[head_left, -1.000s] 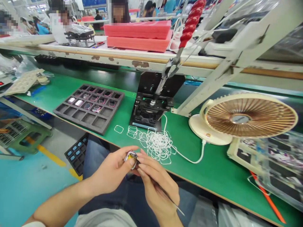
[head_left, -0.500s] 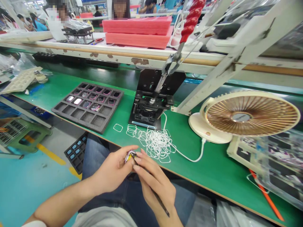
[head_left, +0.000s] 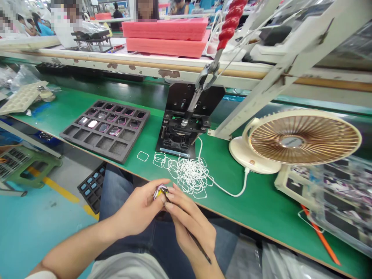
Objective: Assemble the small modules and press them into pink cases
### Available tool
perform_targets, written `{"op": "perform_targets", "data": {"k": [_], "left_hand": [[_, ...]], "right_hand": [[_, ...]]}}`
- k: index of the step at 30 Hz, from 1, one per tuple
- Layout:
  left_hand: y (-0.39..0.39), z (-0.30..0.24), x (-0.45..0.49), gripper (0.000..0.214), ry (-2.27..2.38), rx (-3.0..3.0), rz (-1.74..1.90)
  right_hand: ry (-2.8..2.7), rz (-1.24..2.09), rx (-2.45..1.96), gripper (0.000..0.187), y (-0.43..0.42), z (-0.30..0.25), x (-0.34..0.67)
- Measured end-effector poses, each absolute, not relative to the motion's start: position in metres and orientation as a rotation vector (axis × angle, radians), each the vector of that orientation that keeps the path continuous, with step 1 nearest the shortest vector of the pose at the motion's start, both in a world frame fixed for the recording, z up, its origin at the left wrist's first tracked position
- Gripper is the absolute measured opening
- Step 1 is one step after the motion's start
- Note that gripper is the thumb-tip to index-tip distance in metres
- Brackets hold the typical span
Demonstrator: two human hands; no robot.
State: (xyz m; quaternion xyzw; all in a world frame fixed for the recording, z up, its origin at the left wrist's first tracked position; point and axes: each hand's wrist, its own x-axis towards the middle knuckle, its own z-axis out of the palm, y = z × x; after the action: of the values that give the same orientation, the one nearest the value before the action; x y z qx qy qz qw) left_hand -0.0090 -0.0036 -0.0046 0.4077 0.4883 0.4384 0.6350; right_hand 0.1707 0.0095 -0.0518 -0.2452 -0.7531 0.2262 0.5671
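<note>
Over my lap, at the table's front edge, my left hand (head_left: 141, 211) pinches a small watch case (head_left: 159, 191) with a shiny rim and something yellow inside. My right hand (head_left: 194, 228) is closed on slim dark tweezers (head_left: 200, 246), whose back end sticks out past the palm. The tips meet the watch case, though fingers partly hide the contact. Just beyond the hands lies a tangled pile of thin white square rings (head_left: 192, 174). One loose white ring (head_left: 142, 156) sits apart, to the left.
A dark foam tray (head_left: 123, 158) holds several watch parts. Behind the pile stands a black press fixture (head_left: 177, 137) with a red-handled lever (head_left: 231, 23). To the right are a cream fan (head_left: 292, 141), its white cable, an orange stick (head_left: 325, 243) and plastic-covered trays.
My view has shifted slightly, so the bench items appear a little further left. Both hands keep their grip, and the tweezers have moved only very slightly.
</note>
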Motion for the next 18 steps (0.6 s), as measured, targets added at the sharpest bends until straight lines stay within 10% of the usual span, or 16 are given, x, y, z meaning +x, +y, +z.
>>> {"op": "perform_targets", "data": {"k": [18], "left_hand": [[0.042, -0.017, -0.001, 0.044, 0.790, 0.332, 1.133]], "right_hand": [[-1.254, 0.367, -0.973, 0.017, 0.046, -0.059, 0.187]]}}
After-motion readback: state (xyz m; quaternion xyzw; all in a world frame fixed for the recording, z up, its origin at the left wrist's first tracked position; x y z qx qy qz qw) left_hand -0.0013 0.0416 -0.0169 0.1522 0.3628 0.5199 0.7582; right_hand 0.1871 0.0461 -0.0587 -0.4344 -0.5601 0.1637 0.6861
